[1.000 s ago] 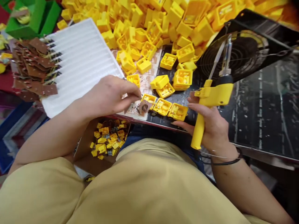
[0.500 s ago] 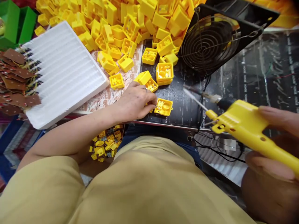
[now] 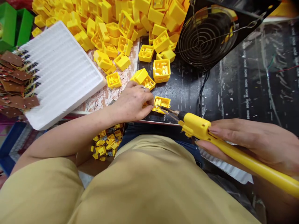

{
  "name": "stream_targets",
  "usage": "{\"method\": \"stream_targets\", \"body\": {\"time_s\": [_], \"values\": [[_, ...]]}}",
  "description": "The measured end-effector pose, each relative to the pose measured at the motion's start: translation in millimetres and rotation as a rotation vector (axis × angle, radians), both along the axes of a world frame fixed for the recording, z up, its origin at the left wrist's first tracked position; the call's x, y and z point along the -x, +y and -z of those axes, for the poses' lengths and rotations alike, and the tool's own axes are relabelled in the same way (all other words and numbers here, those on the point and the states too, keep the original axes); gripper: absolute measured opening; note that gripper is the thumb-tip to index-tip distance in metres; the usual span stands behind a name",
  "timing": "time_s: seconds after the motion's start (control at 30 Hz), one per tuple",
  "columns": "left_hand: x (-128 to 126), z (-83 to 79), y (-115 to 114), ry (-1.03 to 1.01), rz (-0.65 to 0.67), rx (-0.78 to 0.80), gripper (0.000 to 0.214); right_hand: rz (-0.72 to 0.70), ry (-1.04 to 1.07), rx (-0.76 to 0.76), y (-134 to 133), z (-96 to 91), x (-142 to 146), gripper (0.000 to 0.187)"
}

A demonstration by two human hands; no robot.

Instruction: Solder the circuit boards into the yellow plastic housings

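My right hand (image 3: 243,140) grips a yellow soldering gun (image 3: 197,124) that points left. Its dark tip and the thin feed tube beside it reach the inside of a small open yellow plastic case (image 3: 165,102) near the bench edge; whether the tip touches anything there is too small to tell. My left hand (image 3: 134,101), with a ring on one finger, is closed at the left side of this case, thumb and fingers pinched on it. The fingers hide that side. Just beyond them sit a tilted yellow case (image 3: 139,76) and an open one (image 3: 149,83).
A black fan with a wire guard (image 3: 205,40) stands at the back right. Stacked yellow cases (image 3: 161,70) and a large heap of them (image 3: 112,18) lie behind. At left, a white foam tray (image 3: 65,74) bears brown circuit boards (image 3: 16,84). More yellow pieces (image 3: 108,143) lie below the bench.
My right hand has brought the soldering gun left, from the air at right to the open yellow case. My left hand has stayed at the case.
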State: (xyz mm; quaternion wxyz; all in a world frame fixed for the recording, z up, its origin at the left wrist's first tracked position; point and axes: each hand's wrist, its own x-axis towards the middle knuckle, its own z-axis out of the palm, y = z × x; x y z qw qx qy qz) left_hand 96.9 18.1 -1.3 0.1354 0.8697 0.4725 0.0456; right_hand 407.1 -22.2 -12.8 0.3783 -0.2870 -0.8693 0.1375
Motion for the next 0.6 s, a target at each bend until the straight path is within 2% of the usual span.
{"method": "stream_targets", "body": {"time_s": [0.1,0.17,0.37,0.5,0.6], "values": [[-0.8,1.2,0.9,0.001,0.006,-0.018,0.023,-0.087,-0.107,0.002,0.5,-3.7,-1.5,0.009],[-2.0,1.5,1.7,0.012,0.012,-0.023,0.023,-0.086,-0.154,0.016,3.2,-6.3,-1.1,0.004],[-6.7,-0.9,3.7,0.061,0.04,-0.015,0.022,-0.162,-0.109,-0.132,15.1,-20.2,11.9,0.018],[-9.0,-1.6,3.7,0.08,0.033,-0.017,0.02,-0.201,-0.2,-0.107,15.1,-29.5,9.2,0.018],[-9.7,-1.9,3.4,0.098,0.031,-0.014,0.021,-0.101,-0.225,-0.03,7.9,-28.7,-2.0,0.02]]}}
